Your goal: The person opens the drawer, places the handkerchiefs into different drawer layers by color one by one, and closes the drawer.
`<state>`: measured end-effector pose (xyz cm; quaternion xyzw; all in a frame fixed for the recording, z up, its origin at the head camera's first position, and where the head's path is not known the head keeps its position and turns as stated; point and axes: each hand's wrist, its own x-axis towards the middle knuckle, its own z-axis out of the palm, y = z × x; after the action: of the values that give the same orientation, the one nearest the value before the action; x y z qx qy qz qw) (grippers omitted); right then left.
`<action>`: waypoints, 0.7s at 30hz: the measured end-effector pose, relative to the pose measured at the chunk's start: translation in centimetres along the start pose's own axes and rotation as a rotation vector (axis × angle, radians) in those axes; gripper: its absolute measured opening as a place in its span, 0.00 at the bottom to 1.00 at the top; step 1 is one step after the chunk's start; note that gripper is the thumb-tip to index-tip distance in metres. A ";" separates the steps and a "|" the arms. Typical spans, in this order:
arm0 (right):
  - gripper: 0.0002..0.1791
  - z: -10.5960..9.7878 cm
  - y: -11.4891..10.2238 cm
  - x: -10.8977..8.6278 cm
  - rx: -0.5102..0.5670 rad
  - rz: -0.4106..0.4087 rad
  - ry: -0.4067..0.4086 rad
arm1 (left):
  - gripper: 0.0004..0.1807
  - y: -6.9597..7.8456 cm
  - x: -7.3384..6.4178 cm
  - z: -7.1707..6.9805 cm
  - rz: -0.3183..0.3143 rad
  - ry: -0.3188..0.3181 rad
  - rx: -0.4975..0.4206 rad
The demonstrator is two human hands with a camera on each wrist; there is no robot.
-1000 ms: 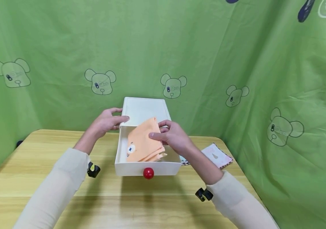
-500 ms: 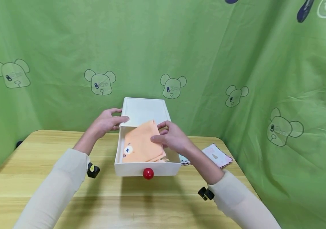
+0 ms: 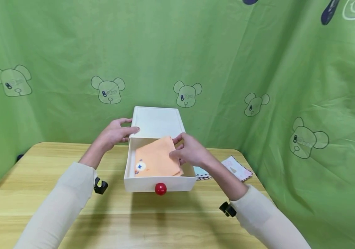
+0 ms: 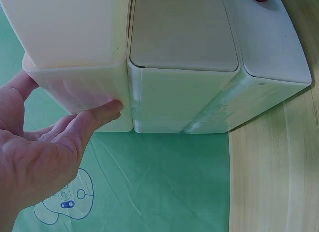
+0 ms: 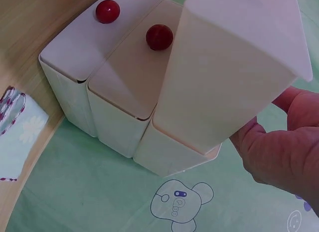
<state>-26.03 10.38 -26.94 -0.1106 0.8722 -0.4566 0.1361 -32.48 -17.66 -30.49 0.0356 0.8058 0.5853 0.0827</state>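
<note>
A white drawer cabinet (image 3: pixel 158 121) stands on the table, its top drawer (image 3: pixel 142 184) pulled out and its red knob (image 3: pixel 160 188) facing front. Inside that drawer lies a folded orange cloth (image 3: pixel 155 157) with a small printed face, leaning up toward the back right. My right hand (image 3: pixel 190 150) pinches the cloth's right edge with thumb and fingers; the drawer wall hides those fingertips in the right wrist view. At the cabinet's left side my left hand (image 3: pixel 115 133) has its thumb on the top edge and fairly straight fingers along the side wall (image 4: pixel 84 87).
Two lower drawers (image 5: pixel 132 67) are closed. Right of the cabinet lie a light-blue folded cloth (image 3: pixel 200 173), partly hidden, and a pale pink cloth (image 3: pixel 236 168) with a checked border. A green curtain (image 3: pixel 152 45) hangs behind the wooden table (image 3: pixel 53 162).
The orange cloth has been lowered further into the drawer and lies flatter. My right hand has shifted slightly down and right with it. My left hand stays on the cabinet.
</note>
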 end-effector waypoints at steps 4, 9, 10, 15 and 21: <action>0.22 0.1 0.2 0.0 -0.032 -0.030 0.013 | 0.46 0.0 0.0 0.0 0.003 0.003 0.004; 0.18 0.3 0.4 0.1 -0.044 -0.047 0.025 | 0.46 -0.1 -0.1 0.0 0.002 0.010 0.022; 0.18 0.3 0.4 0.1 -0.047 -0.047 0.028 | 0.46 -0.1 -0.1 0.0 0.000 0.009 0.023; 0.16 0.4 0.5 0.3 -0.074 -0.046 0.050 | 0.47 -0.1 -0.1 0.0 0.002 0.004 0.015; 0.17 0.3 0.6 0.3 -0.111 -0.037 0.048 | 0.46 0.0 -0.1 0.1 0.012 -0.001 0.008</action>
<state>-26.26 10.36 -27.62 -0.1231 0.8970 -0.4124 0.1006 -32.36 -17.61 -30.47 0.0410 0.8079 0.5825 0.0796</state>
